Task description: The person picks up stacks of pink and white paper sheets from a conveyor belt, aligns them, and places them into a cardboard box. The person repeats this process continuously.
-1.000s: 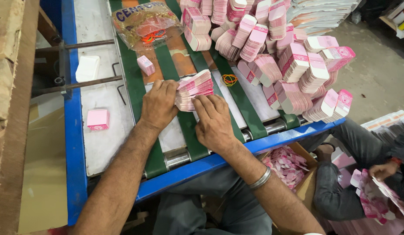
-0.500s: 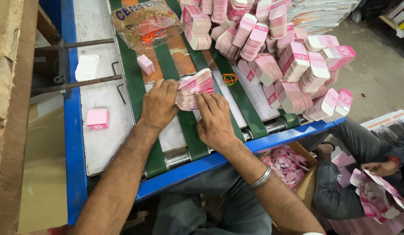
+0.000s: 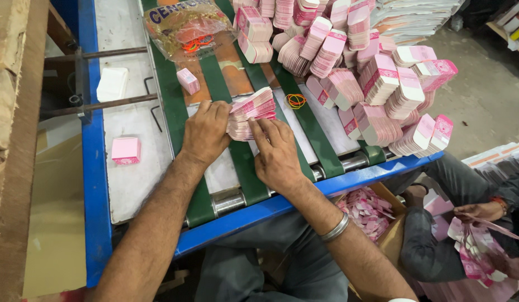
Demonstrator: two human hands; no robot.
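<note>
My left hand and my right hand both grip a fanned stack of pink and white paper labels lying on the green conveyor belts. The left hand presses the stack's left end, and the right hand's fingers rest on its near edge. A metal bangle circles my right wrist. An orange rubber band lies on the metal plate just right of the stack.
Several banded pink label bundles pile up at the back right. A plastic bag of rubber bands lies ahead, with a small pink bundle near it. Another pink bundle and a white block sit left. A seated person sorts labels at lower right.
My hands have stayed on the label stack with barely any shift. The seated person's hands have moved a little with their labels.
</note>
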